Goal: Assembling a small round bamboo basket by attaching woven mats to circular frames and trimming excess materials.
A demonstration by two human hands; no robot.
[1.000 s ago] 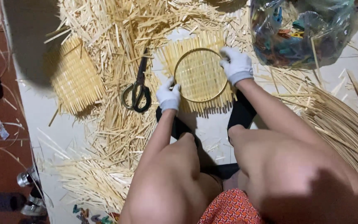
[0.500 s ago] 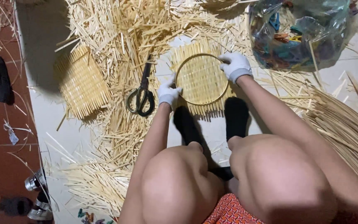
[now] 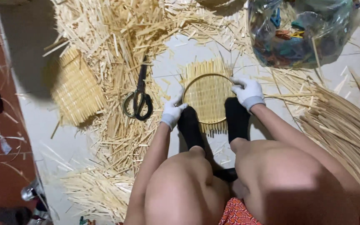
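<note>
A square woven bamboo mat with a round metal hoop (image 3: 207, 96) lies on the pale floor in front of me. My feet in black socks (image 3: 190, 125) press on its near edge. My left hand (image 3: 172, 111), in a white glove, grips the hoop's left rim. On the upper right rim of the hoop rests my right hand (image 3: 247, 92), also gloved, with its fingers closed on it.
Black-handled scissors (image 3: 138, 96) lie on a heap of bamboo strips left of the mat. A second woven mat (image 3: 75, 87) sits further left. A clear plastic bag of coloured items (image 3: 298, 31) is at upper right. Long bamboo strips (image 3: 346, 133) fan out on the right.
The view has shifted, so the mat now sits lower in view. My feet have slid forward onto the mat's near edge. Both hands stay on the hoop.
</note>
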